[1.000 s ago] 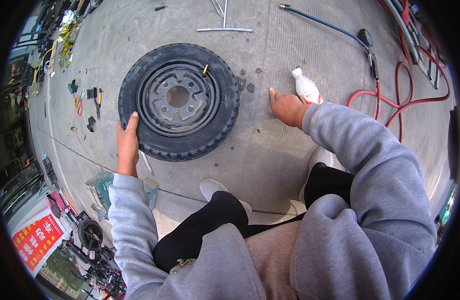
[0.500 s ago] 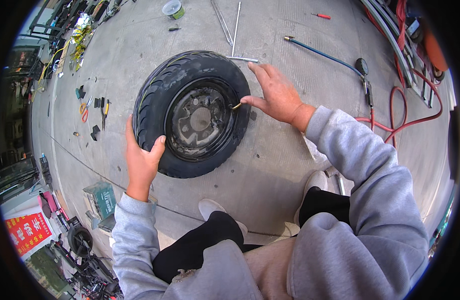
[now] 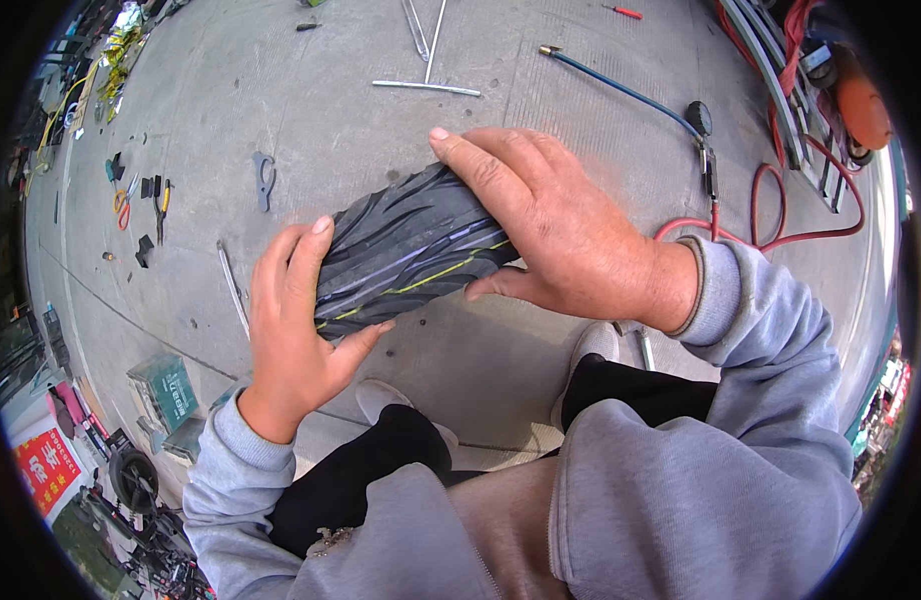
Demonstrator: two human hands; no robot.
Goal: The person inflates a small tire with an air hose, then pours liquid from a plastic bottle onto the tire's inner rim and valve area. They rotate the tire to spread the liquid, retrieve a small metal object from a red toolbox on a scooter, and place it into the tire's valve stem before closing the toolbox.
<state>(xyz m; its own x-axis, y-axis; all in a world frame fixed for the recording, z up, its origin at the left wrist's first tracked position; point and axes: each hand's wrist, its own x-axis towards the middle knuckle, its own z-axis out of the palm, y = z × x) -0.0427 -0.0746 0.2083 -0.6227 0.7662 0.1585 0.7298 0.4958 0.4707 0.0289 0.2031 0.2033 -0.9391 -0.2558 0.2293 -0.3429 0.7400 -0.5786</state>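
A black tyre stands on edge between my hands, its tread with pale purple and yellow-green lines turned up toward me; the wheel rim is hidden. My left hand grips the tyre's left end, thumb on the near side and fingers over the top. My right hand is wrapped over the right end, its thumb low on the near side. Just left of the tyre a metal bar lies on the concrete floor, below a flat grey-blue tool. My feet are behind it, nearer me.
An air gauge with red hose lies right, near metal rails and an orange tank. Steel T-bars lie ahead. Scissors, pliers and a teal box are left; wheeled equipment is lower left.
The tyre has been raised from lying face-up, through a tilt, to on edge with tread upward. My right hand has moved from beside the bottle onto it; both hands now hold it.
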